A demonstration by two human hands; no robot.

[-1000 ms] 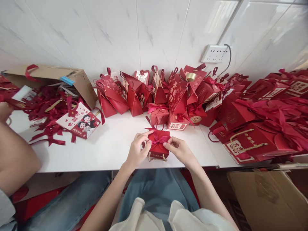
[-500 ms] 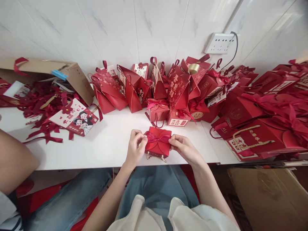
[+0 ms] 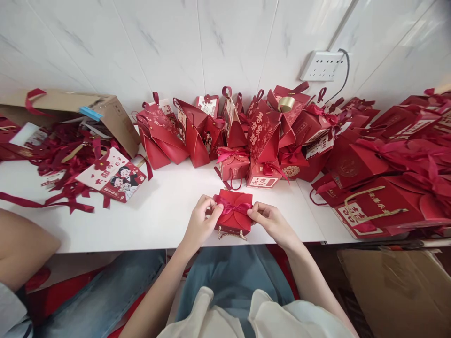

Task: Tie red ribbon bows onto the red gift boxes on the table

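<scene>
A small red gift box (image 3: 234, 223) with rope handles rests on the white table near its front edge. Across its top lies a dark red ribbon (image 3: 235, 206) tied in a bow. My left hand (image 3: 203, 216) pinches the left loop of the bow between thumb and forefinger. On the other side, my right hand (image 3: 269, 220) pinches the bow's right loop against the box edge. Just behind stand a small box with a pink bow (image 3: 233, 165) and a box with a white character label (image 3: 266, 176).
Red pouch-like boxes (image 3: 162, 145) line the wall. Larger red gift boxes (image 3: 391, 202) pile up at right. On the left, a cardboard carton (image 3: 121, 124) spills ribbons and a picture card (image 3: 112, 176). A co-worker's arm (image 3: 26, 249) is at far left. A socket strip (image 3: 320, 65) hangs on the wall.
My left hand has shifted slightly inward over the bow, with the ribbon still pinched. At far left, a ribbon now stretches out toward the co-worker. The whole view has moved slightly.
</scene>
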